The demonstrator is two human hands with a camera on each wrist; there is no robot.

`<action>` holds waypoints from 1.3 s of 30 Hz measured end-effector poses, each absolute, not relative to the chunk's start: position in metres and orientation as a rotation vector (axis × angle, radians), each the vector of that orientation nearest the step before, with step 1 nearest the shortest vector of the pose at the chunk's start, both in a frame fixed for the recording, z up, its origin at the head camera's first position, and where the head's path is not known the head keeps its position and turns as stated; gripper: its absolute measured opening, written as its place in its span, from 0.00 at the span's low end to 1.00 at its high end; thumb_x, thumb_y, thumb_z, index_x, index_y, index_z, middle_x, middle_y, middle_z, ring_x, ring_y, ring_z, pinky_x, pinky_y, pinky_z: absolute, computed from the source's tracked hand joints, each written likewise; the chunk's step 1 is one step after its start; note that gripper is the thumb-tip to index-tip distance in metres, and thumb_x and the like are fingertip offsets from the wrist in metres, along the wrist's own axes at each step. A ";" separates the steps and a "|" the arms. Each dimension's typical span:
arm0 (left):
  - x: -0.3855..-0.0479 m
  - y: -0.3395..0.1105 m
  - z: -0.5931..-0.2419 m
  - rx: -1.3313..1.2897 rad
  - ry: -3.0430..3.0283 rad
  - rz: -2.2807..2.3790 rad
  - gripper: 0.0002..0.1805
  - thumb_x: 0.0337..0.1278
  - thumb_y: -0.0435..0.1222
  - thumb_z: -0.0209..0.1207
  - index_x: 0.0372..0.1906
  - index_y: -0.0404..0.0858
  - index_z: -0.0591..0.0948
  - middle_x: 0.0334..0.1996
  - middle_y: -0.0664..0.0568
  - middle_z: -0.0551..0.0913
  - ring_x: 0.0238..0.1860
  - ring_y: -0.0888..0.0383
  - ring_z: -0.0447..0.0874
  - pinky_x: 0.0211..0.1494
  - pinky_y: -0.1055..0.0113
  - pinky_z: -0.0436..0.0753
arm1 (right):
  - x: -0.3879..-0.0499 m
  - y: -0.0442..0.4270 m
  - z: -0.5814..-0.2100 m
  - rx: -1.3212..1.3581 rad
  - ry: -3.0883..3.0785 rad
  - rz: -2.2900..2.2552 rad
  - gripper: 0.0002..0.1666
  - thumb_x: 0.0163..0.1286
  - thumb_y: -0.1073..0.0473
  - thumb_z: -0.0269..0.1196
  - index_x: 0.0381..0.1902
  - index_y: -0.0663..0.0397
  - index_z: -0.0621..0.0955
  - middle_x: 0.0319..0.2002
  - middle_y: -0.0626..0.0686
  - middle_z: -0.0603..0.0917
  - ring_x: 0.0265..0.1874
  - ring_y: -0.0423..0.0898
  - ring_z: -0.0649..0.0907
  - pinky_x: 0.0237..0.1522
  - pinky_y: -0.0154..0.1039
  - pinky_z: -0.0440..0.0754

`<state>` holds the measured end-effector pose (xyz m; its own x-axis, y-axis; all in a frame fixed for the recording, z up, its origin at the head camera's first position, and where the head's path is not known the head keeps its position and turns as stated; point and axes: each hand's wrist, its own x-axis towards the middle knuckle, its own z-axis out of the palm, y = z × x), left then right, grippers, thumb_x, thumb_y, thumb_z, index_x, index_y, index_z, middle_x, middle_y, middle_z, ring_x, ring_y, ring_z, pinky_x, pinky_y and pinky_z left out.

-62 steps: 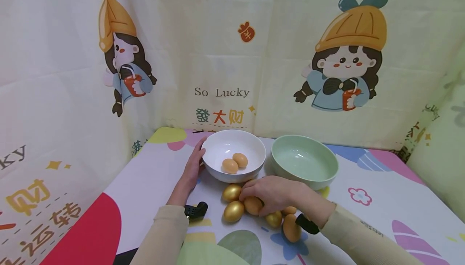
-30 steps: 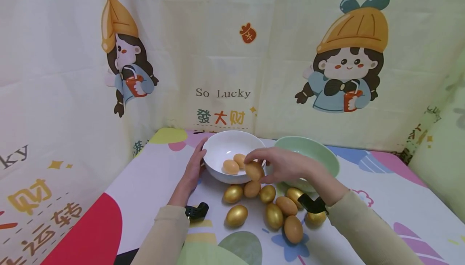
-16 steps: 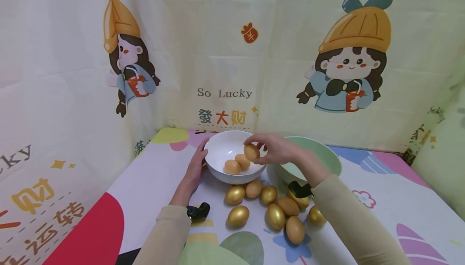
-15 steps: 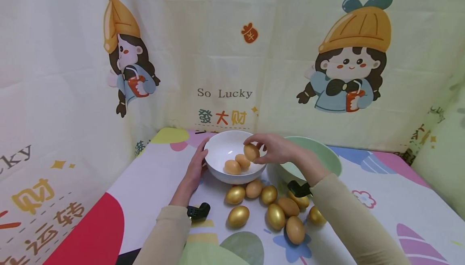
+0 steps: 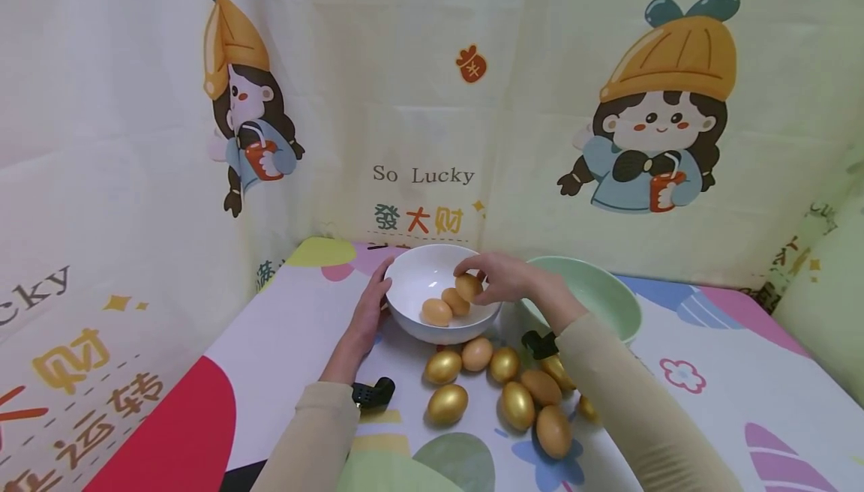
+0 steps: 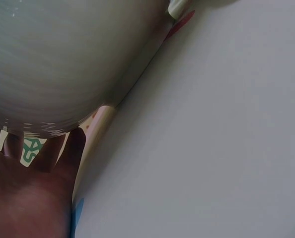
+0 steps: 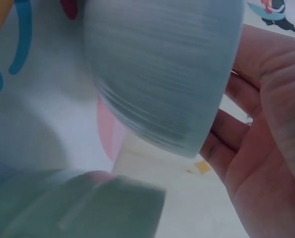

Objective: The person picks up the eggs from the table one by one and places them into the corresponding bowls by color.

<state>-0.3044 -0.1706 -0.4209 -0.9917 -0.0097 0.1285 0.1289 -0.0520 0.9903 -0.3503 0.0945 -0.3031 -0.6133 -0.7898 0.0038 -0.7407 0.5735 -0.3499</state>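
Note:
Inside the white bowl (image 5: 442, 333), my right hand (image 5: 505, 280) pinches a brown egg (image 5: 469, 289) between fingertips and thumb, low beside two brown eggs (image 5: 437, 313) lying at the bottom. My left hand (image 5: 364, 318) rests against the bowl's left side. In the left wrist view its fairly straight fingers (image 6: 73, 148) touch the bowl's outer wall. The right wrist view has the right hand (image 7: 266, 129) behind the bowl (image 7: 162, 69), which hides the fingertips and the egg there. Several gold eggs (image 5: 448, 405) and brown eggs (image 5: 554, 431) lie in front on the table.
A pale green bowl (image 5: 624, 308) stands right of the white one, partly behind the right forearm. The patterned tabletop (image 5: 702, 432) reaches a cartoon-printed cloth (image 5: 526, 139) at the back. A black wrist camera (image 5: 373, 394) sits on the left wrist; another (image 5: 540, 343) is on the right.
My right hand picked a brown egg from the table group, carried it up over the white bowl's rim and lowered it inside. The left hand stayed at the bowl's side.

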 end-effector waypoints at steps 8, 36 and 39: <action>-0.305 -0.169 -0.419 -0.132 -2.110 -2.194 0.30 0.76 0.51 0.43 0.79 0.60 0.59 0.76 0.59 0.60 0.74 0.47 0.59 0.74 0.43 0.58 | -0.353 0.088 -0.312 -1.235 2.609 -0.412 0.27 0.60 0.67 0.68 0.59 0.51 0.81 0.49 0.46 0.82 0.44 0.47 0.80 0.49 0.40 0.78; -0.304 -0.169 -0.419 -0.125 -2.104 -2.189 0.28 0.77 0.49 0.42 0.78 0.61 0.60 0.76 0.59 0.60 0.74 0.47 0.59 0.73 0.43 0.59 | -0.361 0.065 -0.319 -1.189 2.505 -0.232 0.32 0.58 0.72 0.64 0.60 0.44 0.82 0.50 0.45 0.82 0.50 0.47 0.79 0.59 0.42 0.74; -0.304 -0.170 -0.420 -0.135 -2.104 -2.189 0.29 0.77 0.49 0.41 0.79 0.59 0.59 0.77 0.57 0.60 0.74 0.46 0.59 0.73 0.42 0.59 | -0.360 0.068 -0.318 -1.197 2.502 -0.287 0.32 0.57 0.72 0.65 0.60 0.47 0.81 0.54 0.47 0.82 0.54 0.49 0.79 0.61 0.44 0.74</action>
